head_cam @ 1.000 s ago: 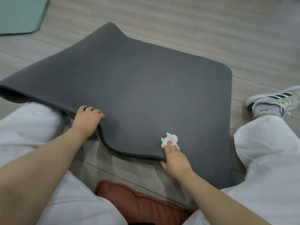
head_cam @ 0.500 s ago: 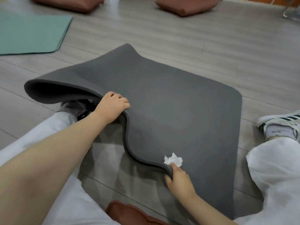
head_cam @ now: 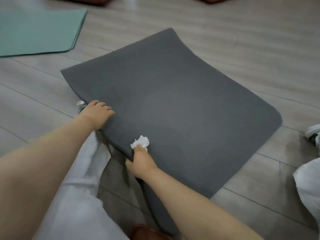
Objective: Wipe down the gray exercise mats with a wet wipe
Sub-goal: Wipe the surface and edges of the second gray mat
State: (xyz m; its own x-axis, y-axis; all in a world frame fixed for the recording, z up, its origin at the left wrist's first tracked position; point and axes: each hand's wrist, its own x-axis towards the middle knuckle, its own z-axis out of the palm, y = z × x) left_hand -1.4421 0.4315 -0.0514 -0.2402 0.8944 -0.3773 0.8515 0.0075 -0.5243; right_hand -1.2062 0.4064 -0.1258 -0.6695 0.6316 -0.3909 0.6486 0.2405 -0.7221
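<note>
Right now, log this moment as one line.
left hand grips gray mat near edge | right hand grips same edge, holding wipe | wiping: not underway

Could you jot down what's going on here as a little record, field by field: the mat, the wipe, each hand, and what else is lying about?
Mat: dark gray foam exercise mat on the pale wood-look floor, near edge lifted and wavy
Wipe: crumpled white wet wipe, on the mat's near edge
Left hand: grips the mat's near-left edge
Right hand: holds the wipe and pinches the mat edge
Nearby: teal-green mat at far left; white sneaker at right
Wiping: not visibly under way
</note>
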